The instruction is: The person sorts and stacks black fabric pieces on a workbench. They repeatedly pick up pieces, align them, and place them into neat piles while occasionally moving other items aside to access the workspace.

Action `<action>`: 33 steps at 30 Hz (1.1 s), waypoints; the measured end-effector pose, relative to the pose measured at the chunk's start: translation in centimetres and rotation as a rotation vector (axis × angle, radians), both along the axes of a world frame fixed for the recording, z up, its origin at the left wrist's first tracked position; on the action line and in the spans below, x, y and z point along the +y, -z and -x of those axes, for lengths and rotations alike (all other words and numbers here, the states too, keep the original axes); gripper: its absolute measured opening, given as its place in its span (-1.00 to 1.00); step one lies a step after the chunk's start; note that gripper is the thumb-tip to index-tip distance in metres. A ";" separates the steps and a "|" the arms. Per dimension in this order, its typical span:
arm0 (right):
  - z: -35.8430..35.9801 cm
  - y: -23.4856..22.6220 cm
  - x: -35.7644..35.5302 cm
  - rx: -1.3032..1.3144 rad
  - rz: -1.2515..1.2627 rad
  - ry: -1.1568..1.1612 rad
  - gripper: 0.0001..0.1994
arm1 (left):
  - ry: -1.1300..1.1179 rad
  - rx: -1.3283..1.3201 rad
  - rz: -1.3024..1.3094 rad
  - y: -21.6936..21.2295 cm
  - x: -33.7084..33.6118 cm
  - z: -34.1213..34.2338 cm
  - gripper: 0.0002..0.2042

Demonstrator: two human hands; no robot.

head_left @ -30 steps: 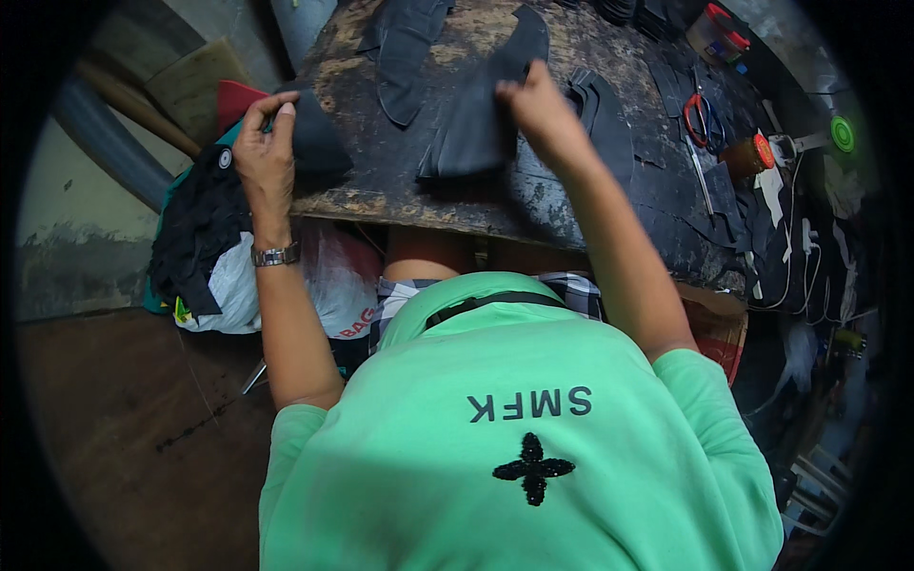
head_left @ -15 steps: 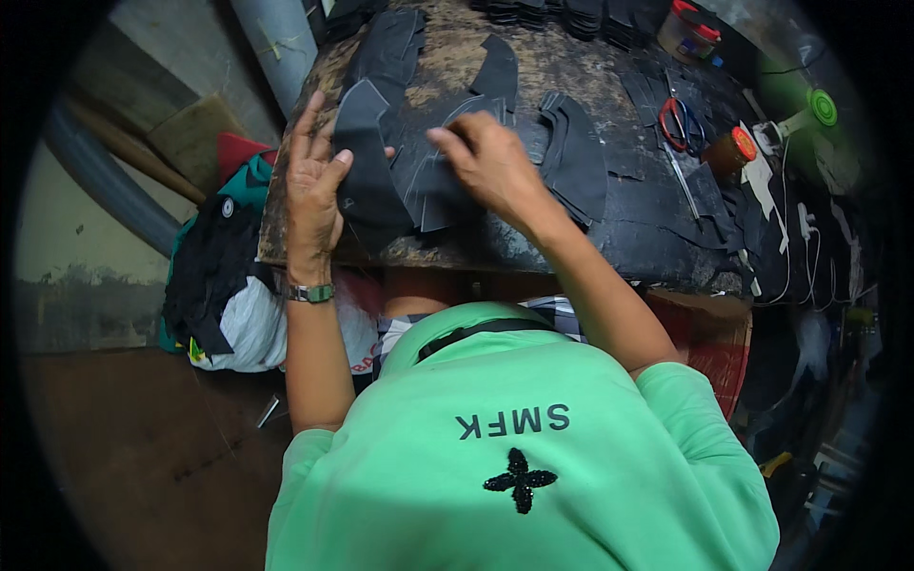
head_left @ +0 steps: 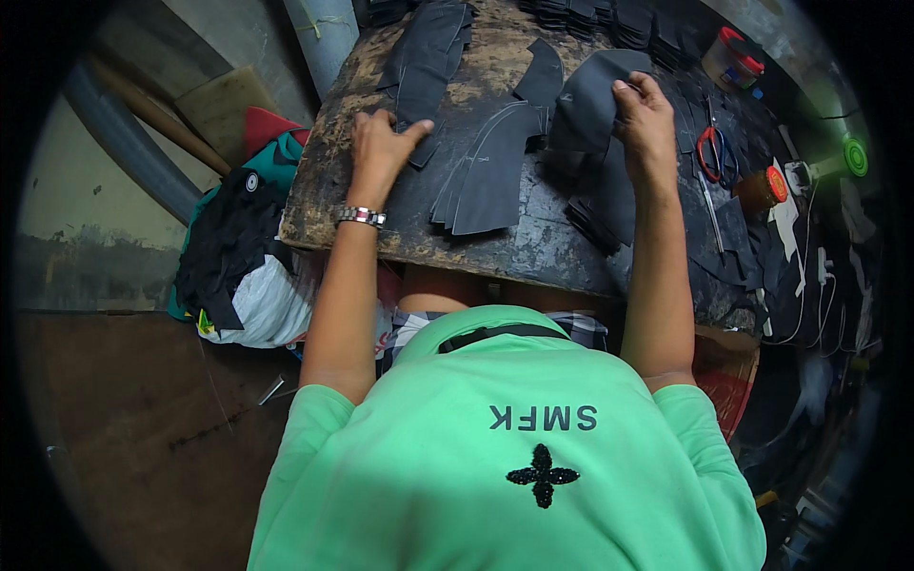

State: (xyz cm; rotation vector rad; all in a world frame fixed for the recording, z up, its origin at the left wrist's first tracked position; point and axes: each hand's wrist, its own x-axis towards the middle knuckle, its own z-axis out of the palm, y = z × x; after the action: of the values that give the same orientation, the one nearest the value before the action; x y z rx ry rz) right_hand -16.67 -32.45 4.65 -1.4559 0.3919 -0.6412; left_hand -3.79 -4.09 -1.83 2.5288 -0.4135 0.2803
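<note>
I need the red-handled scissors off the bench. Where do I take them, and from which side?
Take the red-handled scissors by the red loops, coming from above. They lie flat on the worn workbench, loops toward the far edge and blades pointing back toward the person, just beyond the right hand, which is busy pinching a black leather piece. The loops look like the safest grip.

The right hand (head_left: 645, 114) covers part of the dark piece (head_left: 595, 95) it holds, so its full shape cannot be seen. The stacks of dark pieces (head_left: 609, 14) are cut off at the top edge. The cables (head_left: 814, 276) fade into shadow.
</note>
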 end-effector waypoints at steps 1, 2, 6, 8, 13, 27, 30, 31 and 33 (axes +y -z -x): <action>0.2 -0.2 -0.3 -0.014 0.004 0.022 -0.76 | -0.014 0.000 -0.005 0.3 -0.4 0.5 -0.41; 0.3 -0.4 -0.6 0.004 -0.011 0.055 -0.76 | -0.054 0.041 -0.010 0.4 -0.5 0.8 -0.43; -0.1 -0.8 -5.2 0.015 0.038 0.130 -0.71 | -0.057 0.087 0.061 0.0 -0.7 0.7 -0.59; -1.8 -0.4 -8.5 0.052 0.120 0.148 -0.72 | -0.045 0.140 0.096 -0.1 -0.4 0.4 -0.64; -7.9 0.7 -13.3 0.687 0.613 0.426 -0.59 | -0.014 0.136 0.303 0.6 -0.1 0.4 -0.71; -16.0 3.5 -1.2 0.326 0.840 -0.177 -0.46 | 0.228 0.573 1.041 -2.2 5.9 0.6 -0.47; -14.3 0.2 1.6 -0.059 0.857 -0.426 -0.48 | 0.288 0.476 0.991 -4.3 6.1 0.5 -0.45; -14.0 -1.4 2.9 -0.035 0.840 -0.635 -0.53 | 0.306 0.402 0.964 -5.5 5.7 0.4 -0.44; -12.8 -5.2 4.9 -0.027 1.012 -0.909 -0.52 | 0.501 0.309 0.858 -8.9 4.9 0.2 -0.45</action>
State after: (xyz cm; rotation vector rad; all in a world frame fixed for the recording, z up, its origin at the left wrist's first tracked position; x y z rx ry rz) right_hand -3.85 -27.58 9.82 -2.3166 -0.7239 -0.0656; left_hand -3.98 0.80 7.06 1.5346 -0.6191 -0.1171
